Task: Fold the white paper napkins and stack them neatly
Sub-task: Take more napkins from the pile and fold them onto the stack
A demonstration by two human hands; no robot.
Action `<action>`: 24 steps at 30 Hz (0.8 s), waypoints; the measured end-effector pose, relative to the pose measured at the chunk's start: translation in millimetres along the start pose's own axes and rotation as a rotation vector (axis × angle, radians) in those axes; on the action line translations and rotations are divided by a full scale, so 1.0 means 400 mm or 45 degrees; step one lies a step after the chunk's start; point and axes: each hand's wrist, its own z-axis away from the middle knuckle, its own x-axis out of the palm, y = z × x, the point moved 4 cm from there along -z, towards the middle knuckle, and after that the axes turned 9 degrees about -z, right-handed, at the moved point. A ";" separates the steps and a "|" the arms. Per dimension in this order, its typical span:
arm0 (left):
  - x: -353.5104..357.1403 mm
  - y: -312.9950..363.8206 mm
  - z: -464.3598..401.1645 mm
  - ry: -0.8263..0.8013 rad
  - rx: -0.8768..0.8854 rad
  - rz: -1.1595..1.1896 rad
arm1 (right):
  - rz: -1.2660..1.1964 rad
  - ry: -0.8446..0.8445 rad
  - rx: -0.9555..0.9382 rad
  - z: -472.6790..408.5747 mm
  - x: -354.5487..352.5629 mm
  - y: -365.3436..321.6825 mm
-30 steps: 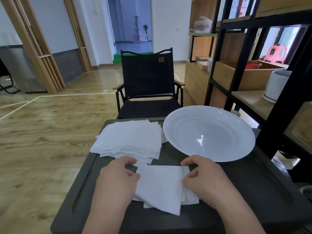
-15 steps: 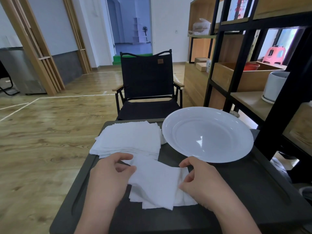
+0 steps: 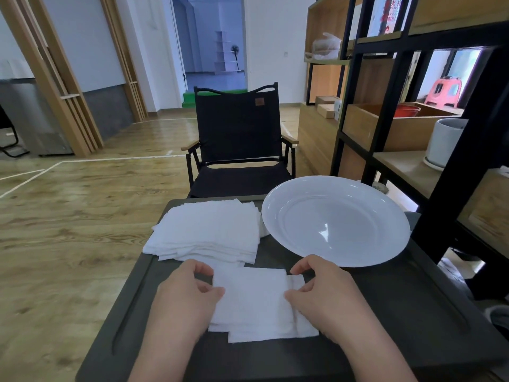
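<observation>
A folded white napkin [image 3: 256, 301] lies flat on the dark table [image 3: 399, 312], on top of other folded napkins whose edges stick out below and to the right. My left hand [image 3: 184, 299] pinches its left edge between thumb and fingers. My right hand [image 3: 325, 296] pinches its right edge the same way. Behind them, at the table's far left, sits a loose pile of unfolded white napkins [image 3: 209, 230].
A large empty white plate [image 3: 336, 219] stands at the table's far right, close to my right hand. A black folding chair [image 3: 239, 144] faces the table's far edge. A black-framed wooden shelf unit [image 3: 413, 119] with a white pot [image 3: 446, 142] rises on the right.
The napkin, which was lifted and skewed between my hands, now lies flat and squared on the folded ones. Both hands stay on its side edges.
</observation>
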 end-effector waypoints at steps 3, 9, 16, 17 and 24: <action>-0.007 -0.004 -0.001 -0.011 0.011 -0.002 | 0.033 0.002 -0.008 0.000 -0.003 0.000; 0.006 -0.011 -0.002 -0.091 0.006 -0.011 | 0.026 0.022 0.004 0.003 -0.004 0.000; 0.007 0.003 0.013 -0.007 0.025 -0.159 | 0.015 0.020 0.030 0.000 0.026 -0.001; 0.011 0.005 0.015 -0.014 0.032 -0.169 | 0.023 0.019 0.028 0.001 0.030 -0.001; -0.004 0.015 0.018 -0.021 0.036 0.035 | -0.047 0.019 0.008 0.009 0.011 -0.011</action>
